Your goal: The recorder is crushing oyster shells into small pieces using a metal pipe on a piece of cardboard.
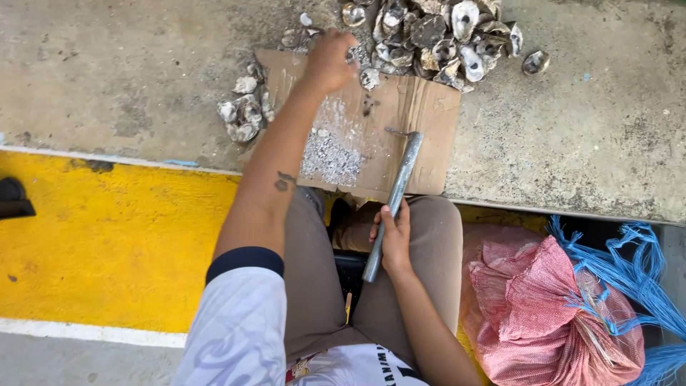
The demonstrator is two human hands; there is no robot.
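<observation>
My left hand (330,58) reaches forward over the far edge of a flat cardboard sheet (418,114), at the near side of a big pile of oyster shells (439,36). Its fingers are curled at the pile; whether they hold a shell is hidden. My right hand (393,239) rests near my knee, gripping a grey metal bar (401,179) by its lower half. The bar's hooked tip lies on the cardboard. Crushed shell grit (330,159) covers the cardboard's near left part.
A small heap of shells (244,113) lies left of the cardboard on the concrete ledge (586,136). A red mesh sack (550,314) and blue cords (629,264) sit at my right. A yellow painted floor strip (107,243) is at my left.
</observation>
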